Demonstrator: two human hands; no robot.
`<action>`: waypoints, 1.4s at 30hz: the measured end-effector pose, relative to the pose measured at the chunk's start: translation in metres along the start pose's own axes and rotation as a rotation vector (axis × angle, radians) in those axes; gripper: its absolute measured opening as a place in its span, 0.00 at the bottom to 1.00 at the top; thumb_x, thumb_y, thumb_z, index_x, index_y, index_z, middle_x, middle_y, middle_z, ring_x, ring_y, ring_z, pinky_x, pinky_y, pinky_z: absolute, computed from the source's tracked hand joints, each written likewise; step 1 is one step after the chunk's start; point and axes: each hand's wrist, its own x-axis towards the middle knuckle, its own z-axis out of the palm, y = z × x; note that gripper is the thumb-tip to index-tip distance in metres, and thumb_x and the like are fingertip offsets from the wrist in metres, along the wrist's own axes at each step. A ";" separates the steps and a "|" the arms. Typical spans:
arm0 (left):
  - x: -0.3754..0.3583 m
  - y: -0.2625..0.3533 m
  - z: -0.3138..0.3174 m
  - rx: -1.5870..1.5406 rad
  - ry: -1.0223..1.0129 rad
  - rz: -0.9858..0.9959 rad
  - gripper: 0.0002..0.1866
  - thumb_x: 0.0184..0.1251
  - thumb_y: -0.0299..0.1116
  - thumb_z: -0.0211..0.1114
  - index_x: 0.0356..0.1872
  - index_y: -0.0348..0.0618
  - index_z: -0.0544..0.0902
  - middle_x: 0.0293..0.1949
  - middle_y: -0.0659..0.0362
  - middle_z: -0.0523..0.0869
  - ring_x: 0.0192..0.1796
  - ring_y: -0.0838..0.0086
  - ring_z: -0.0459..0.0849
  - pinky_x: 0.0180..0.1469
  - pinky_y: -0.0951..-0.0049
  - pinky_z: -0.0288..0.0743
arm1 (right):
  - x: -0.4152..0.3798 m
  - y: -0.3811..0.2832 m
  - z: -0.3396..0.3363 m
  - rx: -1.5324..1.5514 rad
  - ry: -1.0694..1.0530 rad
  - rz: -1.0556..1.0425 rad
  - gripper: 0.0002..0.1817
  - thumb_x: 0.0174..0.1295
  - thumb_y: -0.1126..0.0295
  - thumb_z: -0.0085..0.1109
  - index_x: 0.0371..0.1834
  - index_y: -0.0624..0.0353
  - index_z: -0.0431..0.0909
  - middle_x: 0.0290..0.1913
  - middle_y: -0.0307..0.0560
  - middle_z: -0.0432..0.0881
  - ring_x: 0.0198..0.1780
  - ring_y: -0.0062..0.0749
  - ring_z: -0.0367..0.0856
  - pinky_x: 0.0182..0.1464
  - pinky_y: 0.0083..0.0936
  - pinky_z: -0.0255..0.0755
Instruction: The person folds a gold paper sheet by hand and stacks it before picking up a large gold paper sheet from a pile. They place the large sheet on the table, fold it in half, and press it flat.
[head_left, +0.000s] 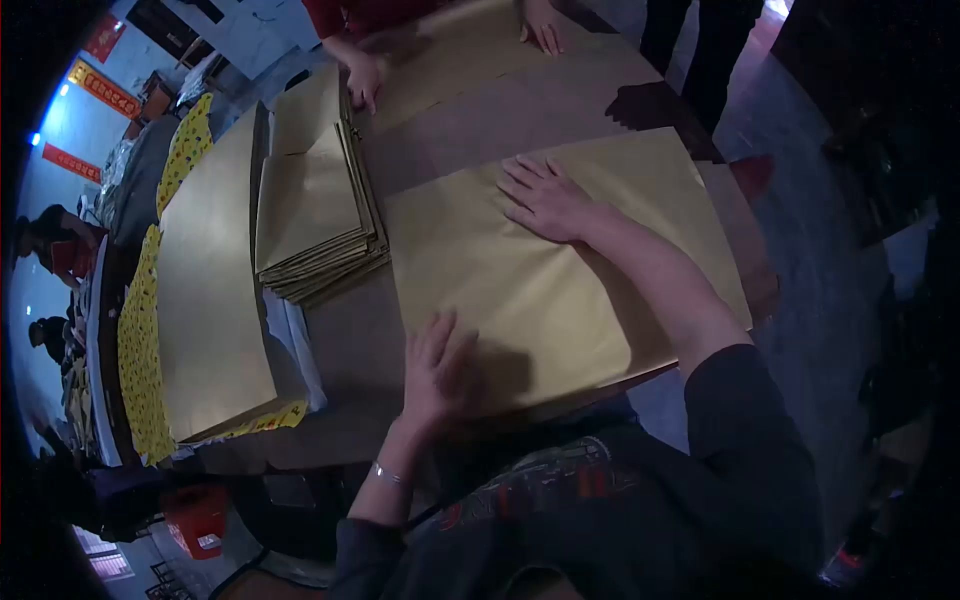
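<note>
I have the right hand (548, 205) lying palm down on a large brown sheet (480, 275), fingers spread, gripping nothing. The left hand (437, 372) is at the sheet's near left corner, fingers loose and clear of any grip (it blurs on my feed, so I can't tell whether it touches the paper). The sheet lies on the table (350, 345), right in front of the wearer. Just left I see a folded paper pile (308, 205); across from us, a co-worker's hands (364, 82) are at another brown sheet (440, 75).
</note>
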 end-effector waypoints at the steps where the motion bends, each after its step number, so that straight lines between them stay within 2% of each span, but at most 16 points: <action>1: 0.030 -0.008 0.011 -0.058 0.071 0.071 0.24 0.66 0.37 0.65 0.62 0.44 0.77 0.72 0.43 0.65 0.76 0.44 0.59 0.71 0.35 0.53 | 0.000 0.000 0.000 0.003 0.001 0.003 0.32 0.74 0.46 0.37 0.75 0.52 0.62 0.80 0.49 0.52 0.82 0.44 0.42 0.79 0.52 0.40; 4: 0.116 -0.004 0.035 -0.093 0.134 0.085 0.23 0.71 0.35 0.59 0.66 0.44 0.73 0.72 0.43 0.65 0.76 0.44 0.58 0.74 0.42 0.53 | 0.002 0.004 0.009 -0.019 0.068 -0.024 0.33 0.73 0.45 0.38 0.74 0.52 0.63 0.79 0.51 0.55 0.81 0.45 0.47 0.77 0.55 0.43; 7: 0.196 -0.004 0.054 -0.138 0.223 0.105 0.24 0.73 0.37 0.58 0.68 0.45 0.70 0.73 0.45 0.63 0.77 0.47 0.56 0.75 0.43 0.52 | 0.002 0.000 -0.002 -0.022 -0.037 -0.003 0.34 0.70 0.51 0.46 0.76 0.52 0.58 0.80 0.49 0.51 0.82 0.44 0.43 0.79 0.54 0.40; 8: 0.214 -0.002 0.055 -0.118 0.214 0.034 0.24 0.74 0.41 0.56 0.68 0.46 0.70 0.74 0.47 0.63 0.77 0.49 0.56 0.74 0.40 0.51 | 0.000 -0.001 -0.004 0.130 0.012 0.006 0.34 0.69 0.52 0.47 0.77 0.52 0.57 0.80 0.49 0.52 0.82 0.44 0.43 0.79 0.55 0.41; 11: 0.243 -0.020 0.063 0.025 0.108 -0.147 0.26 0.77 0.50 0.48 0.68 0.48 0.71 0.75 0.48 0.63 0.78 0.51 0.55 0.73 0.36 0.49 | 0.002 0.002 -0.002 0.124 0.020 -0.005 0.33 0.70 0.50 0.44 0.77 0.50 0.58 0.80 0.48 0.52 0.82 0.45 0.43 0.79 0.55 0.42; 13: 0.232 -0.033 0.066 0.130 0.139 -0.180 0.28 0.76 0.52 0.48 0.70 0.49 0.69 0.76 0.48 0.60 0.79 0.52 0.53 0.73 0.36 0.49 | 0.001 0.001 0.004 0.082 0.052 0.003 0.32 0.72 0.48 0.41 0.76 0.51 0.60 0.80 0.49 0.53 0.81 0.46 0.45 0.78 0.55 0.42; 14: 0.225 -0.039 0.058 0.228 0.063 -0.214 0.31 0.75 0.53 0.49 0.73 0.49 0.67 0.77 0.47 0.58 0.79 0.52 0.52 0.74 0.35 0.47 | 0.000 0.001 0.002 0.016 0.008 0.001 0.32 0.73 0.47 0.39 0.75 0.51 0.62 0.79 0.50 0.55 0.81 0.46 0.46 0.78 0.55 0.42; 17: 0.199 -0.061 0.042 0.287 0.063 -0.292 0.34 0.74 0.56 0.49 0.75 0.50 0.64 0.78 0.47 0.54 0.80 0.50 0.50 0.74 0.34 0.45 | -0.002 0.000 0.001 0.031 0.040 -0.008 0.32 0.74 0.47 0.39 0.75 0.53 0.62 0.79 0.50 0.54 0.81 0.45 0.45 0.78 0.53 0.42; 19: 0.185 -0.068 0.032 0.364 0.022 -0.388 0.35 0.74 0.58 0.47 0.76 0.51 0.62 0.79 0.48 0.54 0.80 0.51 0.49 0.75 0.37 0.45 | -0.002 0.000 0.002 0.023 0.037 -0.013 0.32 0.74 0.47 0.38 0.75 0.53 0.62 0.80 0.50 0.53 0.81 0.45 0.45 0.79 0.53 0.41; 20: 0.179 -0.066 0.024 0.345 0.018 -0.431 0.36 0.75 0.59 0.46 0.76 0.50 0.61 0.78 0.46 0.53 0.80 0.48 0.47 0.77 0.44 0.44 | -0.002 0.001 0.002 0.011 0.032 -0.017 0.32 0.74 0.47 0.38 0.75 0.53 0.62 0.80 0.50 0.53 0.81 0.45 0.44 0.79 0.53 0.41; 25: 0.175 -0.076 0.029 0.494 -0.046 -0.464 0.37 0.75 0.58 0.47 0.76 0.43 0.60 0.78 0.40 0.52 0.79 0.41 0.48 0.78 0.53 0.47 | -0.002 0.000 0.001 0.021 0.008 -0.005 0.32 0.74 0.46 0.37 0.76 0.51 0.60 0.80 0.49 0.52 0.82 0.44 0.43 0.79 0.54 0.39; 27: 0.178 -0.068 0.037 0.320 0.113 -0.241 0.36 0.74 0.57 0.48 0.75 0.44 0.62 0.78 0.42 0.53 0.79 0.42 0.50 0.76 0.44 0.49 | -0.002 0.000 0.002 0.019 0.016 -0.006 0.33 0.74 0.46 0.37 0.76 0.52 0.61 0.80 0.49 0.52 0.82 0.44 0.44 0.79 0.54 0.40; 28: 0.182 -0.057 0.037 0.331 0.010 -0.269 0.36 0.72 0.58 0.50 0.75 0.48 0.63 0.78 0.44 0.54 0.79 0.43 0.50 0.73 0.34 0.49 | -0.002 0.000 0.003 0.020 0.021 -0.003 0.33 0.74 0.45 0.38 0.76 0.52 0.61 0.80 0.49 0.53 0.81 0.45 0.45 0.79 0.53 0.40; 31: 0.183 -0.052 0.037 0.342 0.004 -0.319 0.36 0.72 0.60 0.51 0.75 0.53 0.63 0.78 0.46 0.54 0.79 0.44 0.50 0.71 0.29 0.48 | 0.000 0.003 0.008 0.010 0.046 -0.011 0.34 0.73 0.45 0.38 0.76 0.52 0.61 0.80 0.49 0.53 0.81 0.45 0.45 0.79 0.53 0.40; 36: 0.182 -0.052 0.034 0.370 -0.023 -0.340 0.37 0.72 0.62 0.49 0.76 0.55 0.61 0.79 0.47 0.53 0.80 0.45 0.47 0.74 0.32 0.44 | -0.008 0.001 0.002 0.010 0.027 0.012 0.35 0.73 0.44 0.38 0.76 0.53 0.61 0.79 0.51 0.53 0.81 0.46 0.45 0.78 0.57 0.41; 42: 0.181 -0.065 0.036 0.325 -0.065 -0.330 0.36 0.73 0.60 0.49 0.77 0.57 0.60 0.80 0.49 0.50 0.80 0.44 0.47 0.74 0.33 0.44 | -0.047 -0.040 0.018 0.008 0.075 -0.407 0.35 0.71 0.44 0.45 0.73 0.57 0.62 0.77 0.58 0.55 0.79 0.52 0.52 0.74 0.61 0.47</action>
